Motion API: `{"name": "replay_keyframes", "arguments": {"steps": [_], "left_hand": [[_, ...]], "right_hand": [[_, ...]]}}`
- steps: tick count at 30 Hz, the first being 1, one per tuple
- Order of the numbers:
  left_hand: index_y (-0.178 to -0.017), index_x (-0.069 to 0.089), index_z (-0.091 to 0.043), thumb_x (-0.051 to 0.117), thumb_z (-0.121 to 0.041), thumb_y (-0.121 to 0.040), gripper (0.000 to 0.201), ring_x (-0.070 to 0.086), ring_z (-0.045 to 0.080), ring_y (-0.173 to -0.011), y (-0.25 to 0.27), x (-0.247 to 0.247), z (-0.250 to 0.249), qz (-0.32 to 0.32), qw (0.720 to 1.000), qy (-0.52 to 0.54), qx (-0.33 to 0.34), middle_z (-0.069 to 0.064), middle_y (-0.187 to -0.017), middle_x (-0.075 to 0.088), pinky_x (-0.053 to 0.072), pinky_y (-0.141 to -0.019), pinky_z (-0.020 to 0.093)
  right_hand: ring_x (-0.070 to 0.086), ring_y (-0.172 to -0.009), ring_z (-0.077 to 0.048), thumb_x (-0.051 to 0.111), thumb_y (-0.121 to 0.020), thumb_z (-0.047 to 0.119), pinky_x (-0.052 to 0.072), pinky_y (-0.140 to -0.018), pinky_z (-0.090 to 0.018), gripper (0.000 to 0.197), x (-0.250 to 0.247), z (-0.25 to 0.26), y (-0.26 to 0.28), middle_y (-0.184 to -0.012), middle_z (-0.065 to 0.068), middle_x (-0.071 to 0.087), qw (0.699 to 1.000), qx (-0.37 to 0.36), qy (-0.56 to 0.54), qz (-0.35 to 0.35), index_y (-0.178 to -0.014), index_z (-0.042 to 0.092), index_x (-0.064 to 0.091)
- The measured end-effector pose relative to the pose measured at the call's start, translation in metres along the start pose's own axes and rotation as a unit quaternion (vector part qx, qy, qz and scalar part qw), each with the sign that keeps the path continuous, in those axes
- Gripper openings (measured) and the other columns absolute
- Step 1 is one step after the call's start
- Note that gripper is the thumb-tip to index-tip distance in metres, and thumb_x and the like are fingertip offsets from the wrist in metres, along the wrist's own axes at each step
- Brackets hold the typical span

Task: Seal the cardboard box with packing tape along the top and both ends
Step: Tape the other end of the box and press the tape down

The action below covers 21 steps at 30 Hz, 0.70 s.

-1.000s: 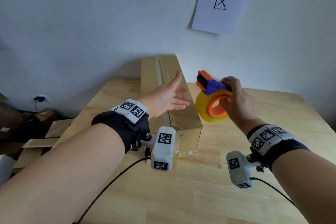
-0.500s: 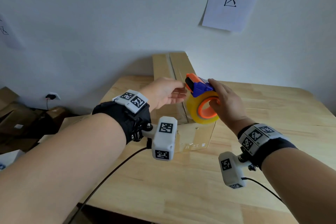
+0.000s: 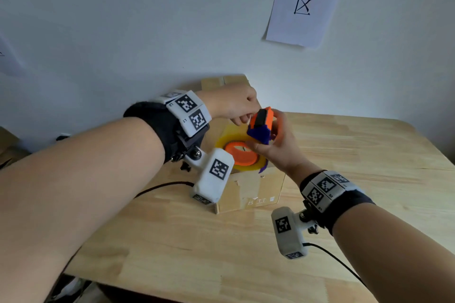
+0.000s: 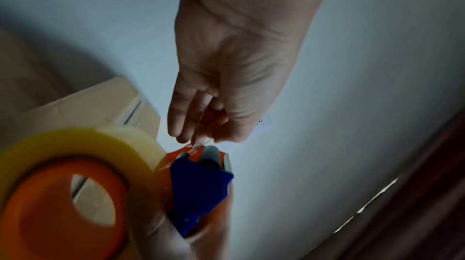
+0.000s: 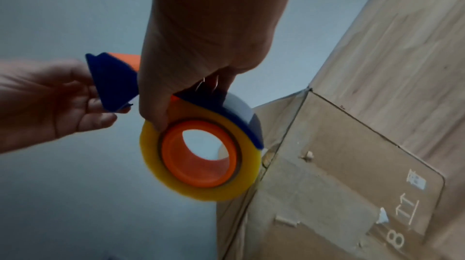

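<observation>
Above the near end of the cardboard box [image 3: 248,194] on the wooden table [image 3: 369,155]: tape dispenser [image 3: 258,128], orange and blue, yellowish roll; clamped in right hand [image 3: 278,147], thumb at the core. Left hand [image 3: 234,106] fingertips [image 4: 186,135] pinched on the tape end at the cutter. Judged light and rigid; tape thin, clingy, best held by its edge. Box closed, stiff, untaped on top.

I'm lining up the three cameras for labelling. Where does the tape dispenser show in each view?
Head: tape dispenser at centre, over the cardboard box, gripped by the right hand.
Left wrist: lower left, the left hand pinching at its cutter end.
Right wrist: centre, under the right hand.
Shared landmark: the orange core.
</observation>
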<state>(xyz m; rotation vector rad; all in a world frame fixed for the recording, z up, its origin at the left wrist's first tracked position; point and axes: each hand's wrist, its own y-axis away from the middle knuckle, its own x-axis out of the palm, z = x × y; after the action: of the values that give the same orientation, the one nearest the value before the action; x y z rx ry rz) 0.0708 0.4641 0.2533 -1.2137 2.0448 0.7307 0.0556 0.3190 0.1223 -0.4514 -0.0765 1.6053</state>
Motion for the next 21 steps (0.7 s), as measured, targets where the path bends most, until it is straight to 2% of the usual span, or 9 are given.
{"name": "replay_keyframes", "arguments": {"steps": [2,4,7,9,11,14,16,19,21], "left_hand": [[-0.083,0.052,-0.006,0.044,-0.008,-0.091,0.011,0.061,0.017,-0.069,-0.001,-0.009,0.000,-0.019,0.998,-0.061,-0.003,0.010,-0.084,0.062,0.053,-0.062,0.022],[-0.080,0.050,-0.007,0.040,-0.007,-0.092,0.015,0.064,0.021,-0.074,-0.002,-0.015,0.001,-0.027,0.995,-0.097,-0.002,0.013,-0.092,0.065,0.054,-0.065,0.026],[-0.076,0.042,-0.011,0.031,-0.007,-0.095,0.022,0.065,0.021,-0.068,-0.005,-0.020,0.004,-0.029,0.990,-0.139,0.004,0.014,-0.089,0.065,0.050,-0.053,0.020],[-0.081,0.041,-0.008,0.029,-0.007,-0.096,0.019,0.062,0.023,-0.068,-0.007,-0.025,0.006,-0.040,0.985,-0.169,0.006,0.010,-0.083,0.060,0.046,-0.052,0.022],[-0.084,0.040,-0.009,0.032,0.000,-0.093,0.015,0.050,0.022,-0.070,-0.007,-0.031,0.010,-0.056,0.981,-0.187,0.012,0.002,-0.073,0.049,0.038,-0.052,0.022],[-0.087,0.041,-0.009,0.035,0.002,-0.092,0.013,0.041,0.019,-0.072,-0.005,-0.033,0.021,-0.090,0.975,-0.201,0.022,-0.002,-0.070,0.042,0.029,-0.052,0.022],[-0.088,0.042,-0.009,0.035,-0.004,-0.095,0.011,0.042,0.018,-0.071,0.000,-0.026,0.035,-0.096,0.984,-0.150,0.007,0.000,-0.072,0.046,0.033,-0.054,0.023],[-0.086,0.044,-0.010,0.036,-0.015,-0.098,0.014,0.047,0.018,-0.064,0.011,-0.008,0.068,-0.128,0.990,-0.058,-0.024,0.004,-0.077,0.055,0.041,-0.059,0.032],[-0.084,0.044,-0.010,0.038,-0.014,-0.098,0.016,0.046,0.017,-0.062,0.022,0.007,0.089,-0.130,0.990,0.008,-0.059,0.004,-0.078,0.056,0.042,-0.058,0.030]], "right_hand": [[0.061,-0.087,-0.005,0.084,-0.067,0.007,0.050,-0.072,-0.015,0.081,0.000,0.001,-0.001,-0.099,0.005,0.055,1.000,-0.003,0.024,-0.008,-0.130,0.020,0.035],[0.058,-0.103,-0.019,0.084,-0.066,0.019,0.052,-0.083,-0.026,0.086,-0.003,0.002,-0.003,-0.114,-0.002,0.052,0.998,-0.013,0.067,-0.005,-0.133,0.027,0.031],[0.050,-0.117,-0.020,0.081,-0.064,0.040,0.048,-0.096,-0.039,0.097,-0.003,0.007,-0.008,-0.131,-0.005,0.047,0.991,-0.036,0.131,0.016,-0.142,0.028,0.025],[0.049,-0.117,-0.020,0.078,-0.068,0.041,0.046,-0.097,-0.041,0.101,-0.003,0.018,-0.014,-0.133,-0.003,0.047,0.984,-0.044,0.172,0.018,-0.148,0.031,0.016],[0.053,-0.110,-0.022,0.073,-0.075,0.037,0.047,-0.091,-0.039,0.101,-0.006,0.031,-0.019,-0.127,-0.005,0.051,0.972,-0.034,0.230,0.029,-0.150,0.034,0.005],[0.055,-0.099,-0.026,0.067,-0.080,0.038,0.045,-0.080,-0.034,0.099,-0.016,0.050,-0.025,-0.116,-0.008,0.053,0.931,-0.028,0.356,0.074,-0.151,0.034,-0.002],[0.056,-0.097,-0.027,0.065,-0.081,0.041,0.046,-0.078,-0.034,0.097,-0.021,0.059,-0.028,-0.112,-0.007,0.053,0.895,-0.029,0.432,0.110,-0.150,0.036,-0.002],[0.056,-0.098,-0.026,0.063,-0.081,0.043,0.049,-0.079,-0.037,0.095,-0.028,0.061,-0.026,-0.111,-0.003,0.053,0.848,-0.015,0.503,0.164,-0.149,0.041,-0.002],[0.057,-0.099,-0.025,0.061,-0.081,0.046,0.048,-0.077,-0.035,0.092,-0.031,0.055,-0.018,-0.112,-0.002,0.054,0.813,-0.009,0.548,0.196,-0.149,0.043,-0.002]]}}
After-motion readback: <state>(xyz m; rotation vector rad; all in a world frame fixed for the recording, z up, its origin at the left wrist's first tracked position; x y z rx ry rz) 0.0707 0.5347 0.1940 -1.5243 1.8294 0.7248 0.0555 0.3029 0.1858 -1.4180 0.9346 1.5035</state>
